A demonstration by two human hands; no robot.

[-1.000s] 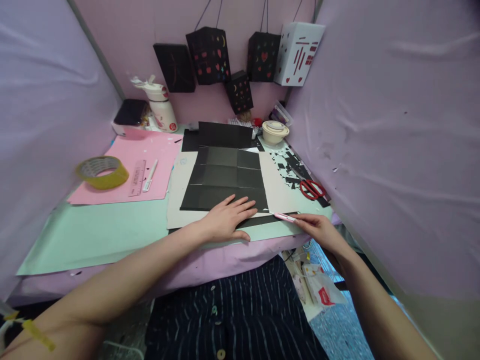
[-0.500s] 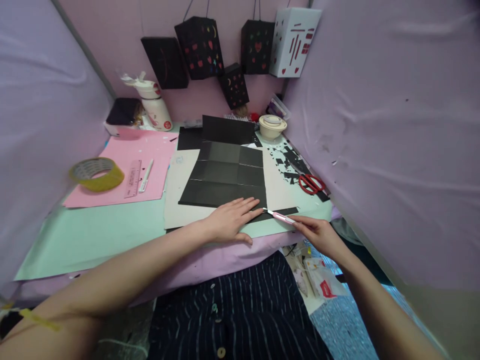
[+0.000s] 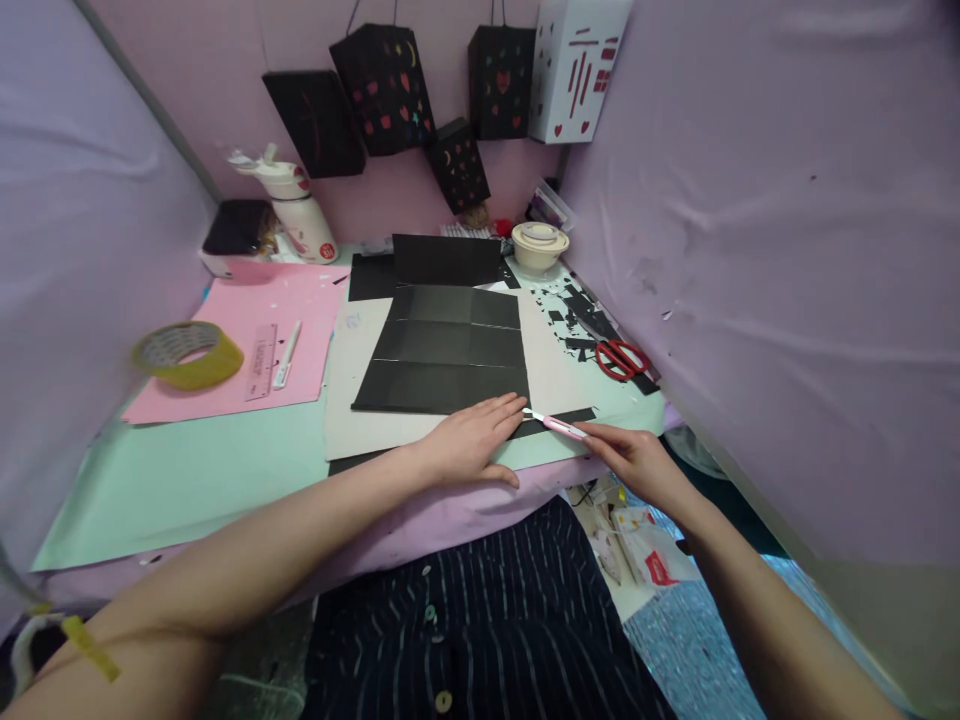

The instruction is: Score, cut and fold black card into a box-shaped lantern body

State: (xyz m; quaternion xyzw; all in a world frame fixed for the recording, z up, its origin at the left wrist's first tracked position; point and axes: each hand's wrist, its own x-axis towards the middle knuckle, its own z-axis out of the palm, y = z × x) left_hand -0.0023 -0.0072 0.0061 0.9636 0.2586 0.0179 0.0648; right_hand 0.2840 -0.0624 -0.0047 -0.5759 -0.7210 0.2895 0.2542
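A roll of yellow tape (image 3: 187,354) is seen at the tabletop's left, beside a pink sheet (image 3: 240,345) on which a ruler (image 3: 260,362) and a white pen (image 3: 286,354) are laid. Red scissors (image 3: 621,359) are found among black scraps (far right); paper lanterns (image 3: 386,90) are hung behind.

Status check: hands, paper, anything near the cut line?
Left hand flat on black paper. Right hand grips pink craft knife, tip at paper's near edge. Left fingertips close to blade.
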